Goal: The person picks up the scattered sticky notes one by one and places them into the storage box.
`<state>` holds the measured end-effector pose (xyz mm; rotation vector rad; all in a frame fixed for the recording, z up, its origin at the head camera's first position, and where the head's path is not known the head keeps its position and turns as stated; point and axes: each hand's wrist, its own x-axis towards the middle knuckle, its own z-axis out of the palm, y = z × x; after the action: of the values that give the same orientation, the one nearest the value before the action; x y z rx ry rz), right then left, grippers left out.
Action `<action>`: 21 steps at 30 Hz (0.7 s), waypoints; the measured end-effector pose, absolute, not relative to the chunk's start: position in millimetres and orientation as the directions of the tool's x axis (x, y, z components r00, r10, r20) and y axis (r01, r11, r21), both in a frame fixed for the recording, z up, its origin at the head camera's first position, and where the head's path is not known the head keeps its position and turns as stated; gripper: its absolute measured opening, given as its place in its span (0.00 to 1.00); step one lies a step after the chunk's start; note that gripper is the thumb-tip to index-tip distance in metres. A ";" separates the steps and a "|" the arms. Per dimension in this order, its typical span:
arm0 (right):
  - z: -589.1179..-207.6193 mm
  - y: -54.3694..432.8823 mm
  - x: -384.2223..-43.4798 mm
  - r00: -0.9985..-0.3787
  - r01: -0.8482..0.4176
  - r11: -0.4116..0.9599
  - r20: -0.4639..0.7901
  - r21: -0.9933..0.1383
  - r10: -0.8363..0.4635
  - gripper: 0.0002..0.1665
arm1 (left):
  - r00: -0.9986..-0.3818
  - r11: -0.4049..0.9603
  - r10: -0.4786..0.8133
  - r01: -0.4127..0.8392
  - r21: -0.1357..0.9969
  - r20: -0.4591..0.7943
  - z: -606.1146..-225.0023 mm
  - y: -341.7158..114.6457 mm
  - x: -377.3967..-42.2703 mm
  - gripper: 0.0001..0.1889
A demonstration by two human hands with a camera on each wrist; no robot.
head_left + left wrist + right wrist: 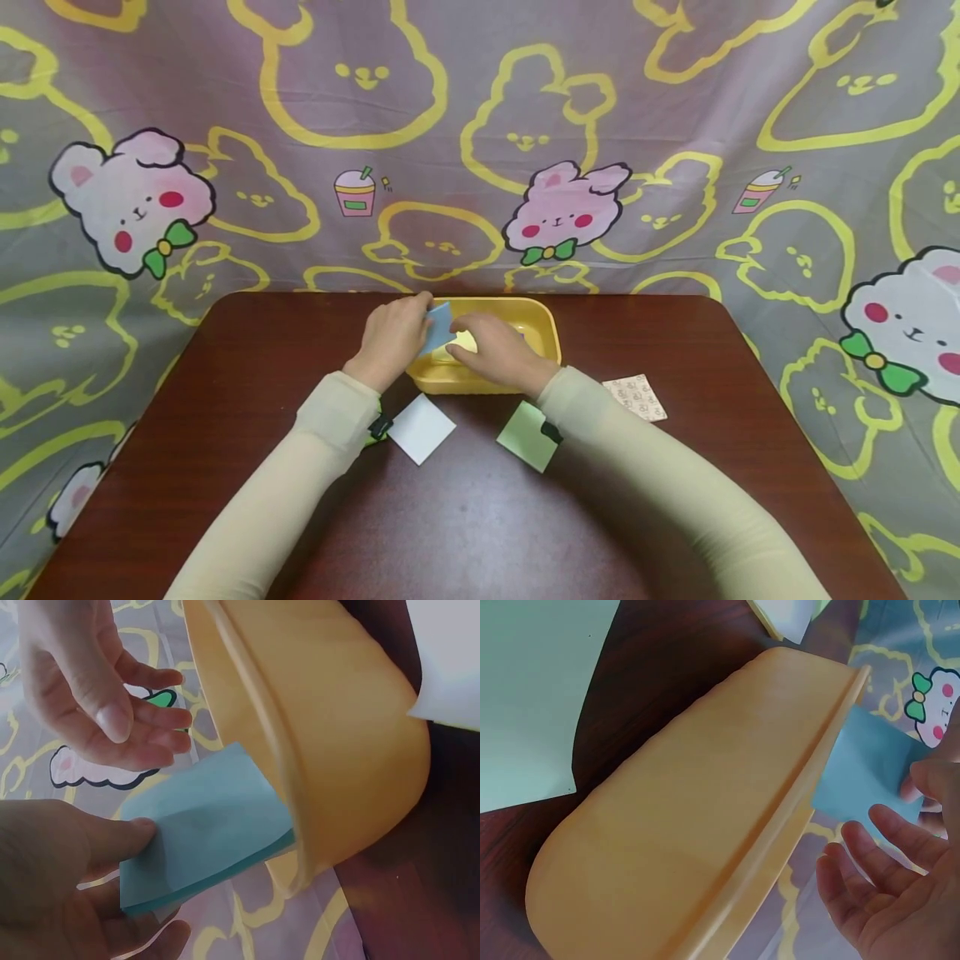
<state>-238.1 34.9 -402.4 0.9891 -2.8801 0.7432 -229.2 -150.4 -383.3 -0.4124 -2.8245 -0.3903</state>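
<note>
Left hand (pixel 390 337) pinches the blue paper pad (pixel 438 328) between thumb and fingers. Right hand (pixel 497 350): empty, fingers loosely curved, yellow tray (pixel 480 385) beneath it.

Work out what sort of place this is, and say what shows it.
Probably an indoor tabletop workspace, though the wider room is out of view: a brown table stands before a cartoon-print cloth backdrop, with a yellow tub on it.
</note>
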 end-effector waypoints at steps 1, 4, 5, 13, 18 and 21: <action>-402.7 35.0 -238.2 -0.799 -0.583 0.685 0.156 -0.437 -0.581 0.22 | -0.927 0.924 0.242 0.310 0.224 0.285 -384.1 -149.4 -229.2 0.09; -403.2 36.0 -238.3 -0.802 -0.575 0.684 0.146 -0.449 -0.579 0.22 | -0.930 0.922 0.247 0.312 0.228 0.274 -386.9 -146.6 -229.0 0.08; -403.3 36.4 -238.4 -0.805 -0.570 0.686 0.142 -0.453 -0.576 0.22 | -0.930 0.922 0.248 0.313 0.229 0.272 -387.9 -145.5 -229.0 0.08; -406.6 40.6 -239.2 -0.815 -0.554 0.693 0.130 -0.461 -0.565 0.22 | -0.927 0.913 0.273 0.334 0.236 0.257 -396.8 -138.5 -229.0 0.06; -408.8 42.7 -238.1 -0.818 -0.551 0.706 0.121 -0.445 -0.562 0.23 | -0.934 0.915 0.274 0.326 0.236 0.228 -401.4 -137.3 -229.4 0.05; -409.9 44.0 -237.8 -0.822 -0.547 0.711 0.125 -0.442 -0.555 0.24 | -0.937 0.916 0.273 0.322 0.239 0.217 -402.9 -137.4 -230.0 0.05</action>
<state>-237.8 44.0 -409.9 0.9418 -2.9212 0.7462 -230.0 -137.4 -402.9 -0.4534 -2.8984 -0.4056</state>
